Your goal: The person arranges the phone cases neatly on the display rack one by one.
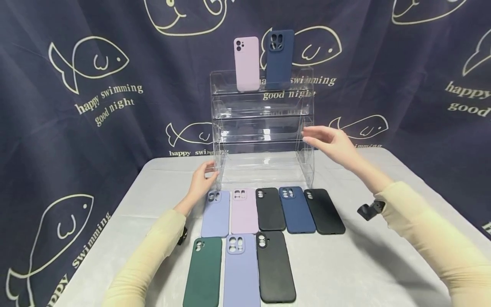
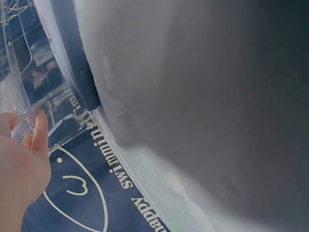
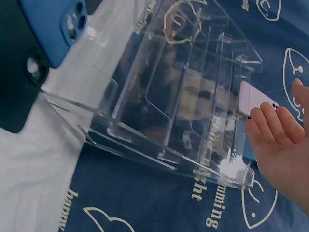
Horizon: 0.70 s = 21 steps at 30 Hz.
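A clear acrylic tiered stand [image 1: 264,116] rises at the table's far side. Its top tier holds a pink phone case [image 1: 247,64] and a dark blue phone case [image 1: 280,64], both upright. At the stand's lower left side is my left hand [image 1: 200,182], its fingertips at the clear edge; the left wrist view shows the fingers [image 2: 41,133] fairly straight. My right hand [image 1: 337,147] is raised by the stand's right side, with fingers and thumb parted. In the right wrist view, that hand [image 3: 280,140] holds nothing; whether it touches the stand, I cannot tell.
Before the stand, several phone cases lie flat in two rows, among them a light blue case [image 1: 215,214], a black case [image 1: 324,211] and a green case [image 1: 203,272]. They rest on a white-covered table [image 1: 345,273]. A dark fish-print curtain [image 1: 115,170] hangs behind.
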Motion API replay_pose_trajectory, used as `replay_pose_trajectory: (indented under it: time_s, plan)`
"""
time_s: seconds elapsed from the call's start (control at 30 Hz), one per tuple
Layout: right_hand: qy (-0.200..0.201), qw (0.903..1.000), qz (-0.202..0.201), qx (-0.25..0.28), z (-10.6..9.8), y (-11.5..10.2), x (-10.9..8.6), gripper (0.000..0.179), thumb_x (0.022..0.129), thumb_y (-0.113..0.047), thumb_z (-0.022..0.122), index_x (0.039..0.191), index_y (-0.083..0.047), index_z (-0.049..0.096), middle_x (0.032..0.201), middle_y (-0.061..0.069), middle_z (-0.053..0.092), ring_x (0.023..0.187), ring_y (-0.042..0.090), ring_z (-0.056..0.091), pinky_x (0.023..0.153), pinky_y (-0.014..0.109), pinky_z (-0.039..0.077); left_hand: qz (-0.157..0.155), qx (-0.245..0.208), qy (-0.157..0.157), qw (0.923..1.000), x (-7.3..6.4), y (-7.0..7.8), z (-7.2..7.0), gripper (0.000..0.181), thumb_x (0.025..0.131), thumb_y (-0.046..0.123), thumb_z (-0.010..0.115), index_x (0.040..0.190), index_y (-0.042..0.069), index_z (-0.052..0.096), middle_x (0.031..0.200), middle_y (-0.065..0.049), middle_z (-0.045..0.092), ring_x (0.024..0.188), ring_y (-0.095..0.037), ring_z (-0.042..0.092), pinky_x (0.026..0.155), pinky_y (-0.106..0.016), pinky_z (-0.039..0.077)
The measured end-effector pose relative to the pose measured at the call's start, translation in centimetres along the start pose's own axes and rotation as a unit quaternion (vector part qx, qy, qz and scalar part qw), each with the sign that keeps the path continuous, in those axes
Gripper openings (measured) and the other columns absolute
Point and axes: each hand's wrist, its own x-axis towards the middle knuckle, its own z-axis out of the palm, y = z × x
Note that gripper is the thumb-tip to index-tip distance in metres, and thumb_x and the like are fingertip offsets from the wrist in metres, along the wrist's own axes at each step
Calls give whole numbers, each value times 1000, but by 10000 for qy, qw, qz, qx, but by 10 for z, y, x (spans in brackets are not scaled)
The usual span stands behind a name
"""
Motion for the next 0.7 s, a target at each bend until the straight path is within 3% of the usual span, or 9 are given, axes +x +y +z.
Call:
replay_pose_trajectory:
  time_s: [0.17,0.33,0.57,0.7]
  plan:
    - [-173,9998,-8,78,7,6,-17,43,89,-33,63,127,-13,58,127,7,61,98,-11,58,84,6,46,0,-48,-18,10000,2,0,3,43,87,7,64,126,-2,50,123,-22,58,107,-36,61,85,-43,57]
    - [-439,9979,-340,324,16,12,-32,42,90,-21,63,128,-4,56,126,14,60,101,-9,58,86,5,47,19,-62,-71,10000,2,1,4,43,87,8,64,127,-2,50,124,-22,57,107,-36,61,86,-42,57]
    - [-925,9939,-323,502,32,12,-52,43,91,-19,62,130,-5,54,128,13,59,116,26,58,87,10,50,18,-122,-15,9999,-2,2,-1,43,86,5,64,126,-4,50,123,-24,57,106,-39,61,85,-45,57]
    - [-1158,9922,-245,391,42,12,-64,44,91,-20,62,132,-7,53,128,13,59,118,30,56,92,27,53,8,-92,-33,10000,-2,2,-2,42,87,6,64,126,-3,51,123,-23,58,106,-37,61,85,-44,57]
